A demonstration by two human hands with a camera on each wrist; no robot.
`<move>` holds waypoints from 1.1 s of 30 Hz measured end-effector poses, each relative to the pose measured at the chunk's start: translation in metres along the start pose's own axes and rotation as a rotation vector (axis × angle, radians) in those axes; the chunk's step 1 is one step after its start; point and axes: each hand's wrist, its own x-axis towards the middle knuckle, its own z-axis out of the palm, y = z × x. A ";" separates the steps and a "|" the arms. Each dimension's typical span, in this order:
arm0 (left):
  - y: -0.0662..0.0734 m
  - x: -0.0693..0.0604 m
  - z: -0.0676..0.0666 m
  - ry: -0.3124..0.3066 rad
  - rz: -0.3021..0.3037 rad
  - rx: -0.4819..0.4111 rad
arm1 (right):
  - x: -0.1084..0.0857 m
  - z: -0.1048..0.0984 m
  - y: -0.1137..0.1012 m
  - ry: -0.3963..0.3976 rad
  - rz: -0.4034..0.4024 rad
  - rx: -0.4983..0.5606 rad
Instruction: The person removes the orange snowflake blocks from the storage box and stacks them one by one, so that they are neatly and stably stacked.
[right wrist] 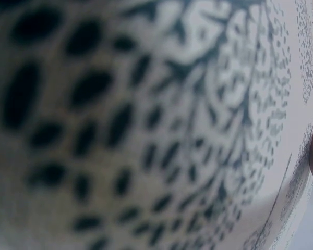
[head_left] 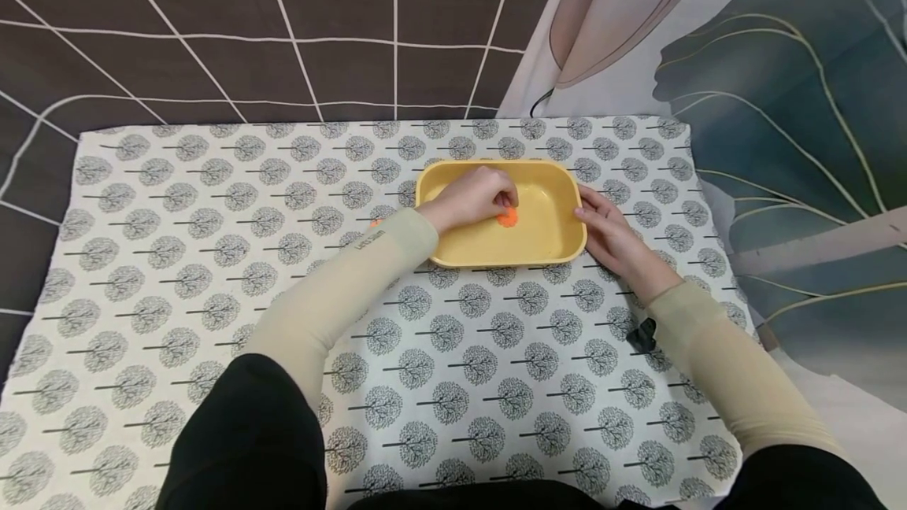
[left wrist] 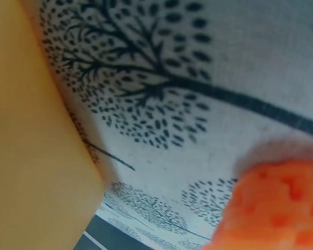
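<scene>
A yellow rectangular basin (head_left: 546,258) sits on the patterned cloth. My left hand (head_left: 471,197) reaches over its left side, fingers curled, pinching a small orange piece (head_left: 508,218) with a bumpy edge near the basin floor; the fingers partly cover it. At the basin's right end my right hand (head_left: 608,233) holds the rim, thumb on top and fingers along the outside. Another orange thing (head_left: 375,223) lies on the cloth left of the basin, mostly hidden by the left forearm. The left wrist view shows an orange thing with a blocky textured surface (left wrist: 281,208) beside the basin's outer wall (left wrist: 36,156).
A white cloth with grey tree prints (head_left: 212,282) covers the table. Behind it hangs a dark curtain with white grid lines (head_left: 333,22). A leaf-patterned curtain (head_left: 801,116) hangs at the right. A small black object (head_left: 642,334) is by the right wrist.
</scene>
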 end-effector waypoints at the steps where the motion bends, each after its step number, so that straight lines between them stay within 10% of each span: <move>1: 0.000 0.000 -0.001 -0.007 -0.005 -0.011 | 0.000 0.000 0.000 -0.002 -0.003 0.008; 14: 0.006 -0.013 -0.019 -0.004 -0.051 -0.263 | 0.000 -0.001 0.002 -0.006 -0.017 0.020; 33: 0.001 -0.074 -0.072 0.100 -0.245 -0.305 | 0.000 0.001 -0.001 -0.005 0.001 -0.020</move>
